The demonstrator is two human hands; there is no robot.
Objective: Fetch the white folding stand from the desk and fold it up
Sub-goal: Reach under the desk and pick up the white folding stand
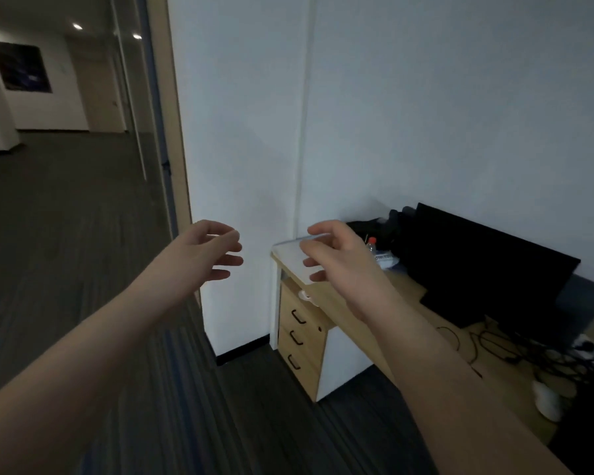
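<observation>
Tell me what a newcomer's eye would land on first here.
Two bare hands, left hand and right hand, stretch forward with fingers spread, empty. Beyond the right one lies a flat white folding stand at the corner of a light wooden desk, beside a black monitor.

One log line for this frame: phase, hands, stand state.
phase: approach | left hand: open, empty | right hand: open, empty, in front of white folding stand | stand: flat on desk corner
</observation>
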